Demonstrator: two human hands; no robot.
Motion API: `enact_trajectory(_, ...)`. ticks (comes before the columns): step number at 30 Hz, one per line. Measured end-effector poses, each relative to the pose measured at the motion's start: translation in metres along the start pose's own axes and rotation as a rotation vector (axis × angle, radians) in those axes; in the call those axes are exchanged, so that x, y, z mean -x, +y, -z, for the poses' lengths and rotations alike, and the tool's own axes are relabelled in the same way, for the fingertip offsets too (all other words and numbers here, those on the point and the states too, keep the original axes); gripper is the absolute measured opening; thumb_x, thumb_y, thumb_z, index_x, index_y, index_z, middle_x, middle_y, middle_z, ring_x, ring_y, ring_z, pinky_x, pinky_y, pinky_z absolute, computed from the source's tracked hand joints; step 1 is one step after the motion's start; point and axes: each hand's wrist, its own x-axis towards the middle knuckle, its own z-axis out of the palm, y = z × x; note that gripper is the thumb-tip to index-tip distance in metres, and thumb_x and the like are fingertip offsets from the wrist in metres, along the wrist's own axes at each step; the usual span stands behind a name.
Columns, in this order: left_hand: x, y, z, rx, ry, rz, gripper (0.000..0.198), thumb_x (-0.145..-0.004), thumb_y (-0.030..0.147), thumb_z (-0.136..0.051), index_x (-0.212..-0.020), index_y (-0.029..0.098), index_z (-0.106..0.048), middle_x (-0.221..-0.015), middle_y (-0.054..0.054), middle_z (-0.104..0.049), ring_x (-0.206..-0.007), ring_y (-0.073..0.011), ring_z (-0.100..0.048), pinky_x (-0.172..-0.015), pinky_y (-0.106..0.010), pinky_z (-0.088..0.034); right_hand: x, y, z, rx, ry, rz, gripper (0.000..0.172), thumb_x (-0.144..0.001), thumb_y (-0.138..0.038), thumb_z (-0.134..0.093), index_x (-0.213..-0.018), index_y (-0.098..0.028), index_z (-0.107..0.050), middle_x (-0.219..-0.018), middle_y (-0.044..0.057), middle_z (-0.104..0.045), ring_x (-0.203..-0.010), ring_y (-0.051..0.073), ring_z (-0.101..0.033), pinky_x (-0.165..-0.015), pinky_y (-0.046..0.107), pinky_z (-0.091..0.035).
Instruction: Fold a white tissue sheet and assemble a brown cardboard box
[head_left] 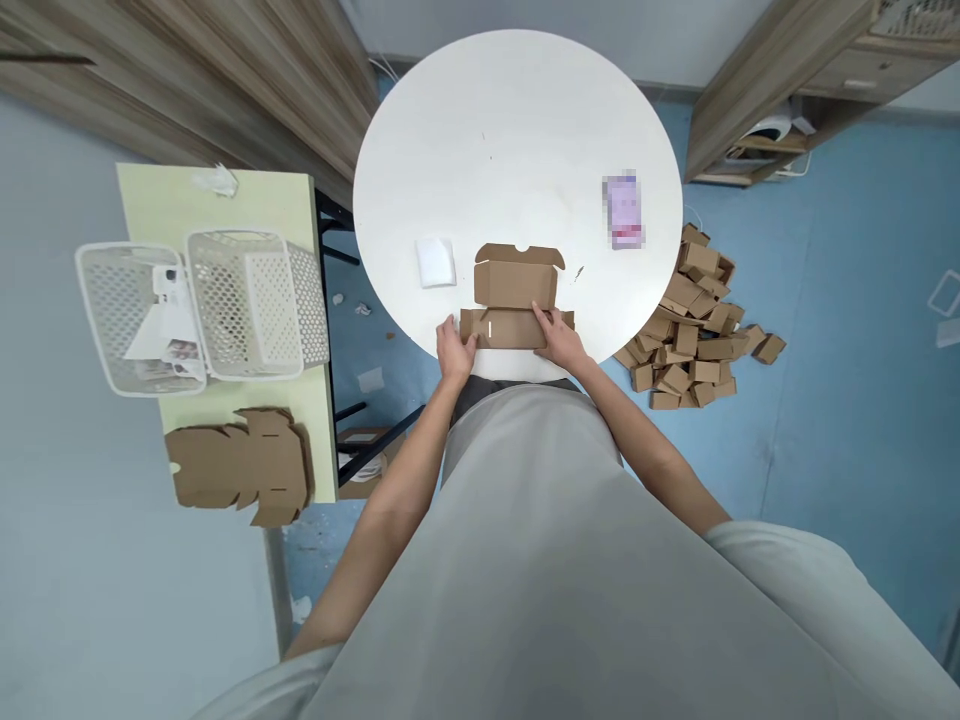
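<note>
A brown cardboard box (516, 285), partly folded, lies at the near edge of the white round table. Its lid panel with side flaps stands open on the far side, and its base, with a small white slot, faces me. My left hand (454, 352) grips the base's left end between thumb and fingers. At the right end, my right hand (561, 340) holds the side wall, its fingers reaching over the base toward the fold. A small white packet (436, 262) rests left of the box. To the right lies a blurred pink-purple item (624, 211).
Many folded small boxes (694, 330) are heaped on the blue floor right of the table (517, 120). On the left, a pale green table (322, 400) carries two white plastic baskets (236, 305) and a stack of flat cardboard blanks (240, 465). Wooden cabinets (780, 90) stand at back right.
</note>
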Motion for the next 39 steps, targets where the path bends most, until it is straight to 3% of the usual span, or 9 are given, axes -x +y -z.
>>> enact_trajectory(5,-0.003,0.006,-0.006,0.262,-0.246,0.232,0.039,-0.103,0.038,-0.073,-0.134,0.014,-0.074,-0.126,-0.014,-0.082,-0.115,-0.0262,-0.079,-0.097,-0.037,-0.067,0.0,0.001,-0.003,-0.021,0.004,0.032,0.121,-0.088,-0.025,-0.086,-0.186,-0.037,-0.014,-0.181,0.02,-0.032,-0.151,0.043,-0.059,-0.11,0.056,-0.066)
enact_trajectory(8,0.005,0.015,-0.012,0.34,-0.291,0.196,0.049,-0.105,0.047,-0.074,-0.14,0.014,-0.073,-0.135,-0.015,-0.08,-0.115,-0.0242,-0.078,-0.088,-0.033,-0.069,0.0,0.001,-0.004,-0.025,0.004,0.036,0.122,-0.088,-0.025,-0.086,-0.186,-0.035,-0.014,-0.182,0.021,-0.031,-0.155,0.044,-0.056,-0.111,0.056,-0.065)
enact_trajectory(12,0.012,0.023,-0.018,0.172,-0.245,0.088,0.049,-0.106,0.06,-0.069,-0.136,0.022,-0.076,-0.13,-0.012,-0.082,-0.117,-0.0258,-0.078,-0.093,-0.035,-0.066,0.001,0.0,-0.006,-0.027,0.008,0.035,0.123,-0.088,-0.024,-0.088,-0.186,-0.033,-0.014,-0.184,0.023,-0.029,-0.158,0.047,-0.054,-0.113,0.058,-0.064)
enact_trajectory(18,0.002,0.027,-0.021,-0.106,-0.2,0.063,0.018,-0.104,0.036,-0.065,-0.109,0.022,-0.076,-0.109,-0.011,-0.085,-0.108,-0.0285,-0.08,-0.098,-0.038,-0.058,0.0,-0.001,-0.01,-0.066,0.038,0.042,0.121,-0.087,-0.03,-0.092,-0.185,-0.032,-0.022,-0.186,0.023,-0.027,-0.163,0.049,-0.048,-0.119,0.06,-0.06)
enact_trajectory(23,0.0,0.032,-0.023,-0.281,-0.177,-0.037,0.012,-0.101,0.024,-0.06,-0.098,0.023,-0.072,-0.105,-0.015,-0.082,-0.107,-0.033,-0.077,-0.1,-0.044,-0.056,0.003,-0.003,-0.005,-0.109,0.018,0.045,0.126,-0.082,-0.039,-0.101,-0.184,-0.032,-0.026,-0.184,0.024,-0.029,-0.16,0.048,-0.052,-0.122,0.06,-0.057)
enact_trajectory(27,0.003,0.034,-0.026,-0.296,-0.162,-0.037,0.011,-0.1,0.022,-0.059,-0.098,0.024,-0.07,-0.104,-0.015,-0.078,-0.107,-0.0348,-0.075,-0.099,-0.045,-0.055,0.021,0.004,0.001,-0.166,0.157,0.046,0.096,-0.099,-0.045,-0.084,-0.18,-0.033,-0.036,-0.183,0.019,-0.033,-0.158,0.043,-0.054,-0.127,0.059,-0.052)
enact_trajectory(31,0.004,0.034,-0.029,-0.301,-0.159,-0.055,0.013,-0.102,0.021,-0.057,-0.102,0.023,-0.07,-0.109,-0.017,-0.076,-0.11,-0.036,-0.073,-0.101,-0.047,-0.055,0.038,0.022,0.0,-0.268,0.381,-0.21,0.068,-0.107,-0.037,-0.065,-0.17,-0.019,-0.047,-0.168,0.022,-0.054,-0.155,0.037,-0.055,-0.129,0.057,-0.05)
enact_trajectory(34,0.003,0.034,-0.029,-0.322,-0.163,-0.07,0.015,-0.102,0.021,-0.056,-0.104,0.021,-0.07,-0.112,-0.018,-0.076,-0.111,-0.037,-0.073,-0.103,-0.049,-0.054,0.04,0.03,-0.002,-0.376,0.318,-0.396,0.046,-0.107,-0.034,-0.06,-0.149,-0.014,-0.063,-0.143,0.02,-0.073,-0.13,0.034,-0.072,-0.115,0.052,-0.059)
enact_trajectory(39,0.001,0.035,-0.027,-0.326,-0.161,-0.059,0.015,-0.103,0.02,-0.055,-0.104,0.021,-0.071,-0.111,-0.018,-0.075,-0.111,-0.0359,-0.073,-0.103,-0.047,-0.055,0.041,0.016,-0.002,-0.366,0.255,-0.41,0.019,-0.108,-0.026,-0.055,-0.121,-0.021,-0.068,-0.113,0.011,-0.083,-0.107,0.031,-0.079,-0.097,0.043,-0.062)
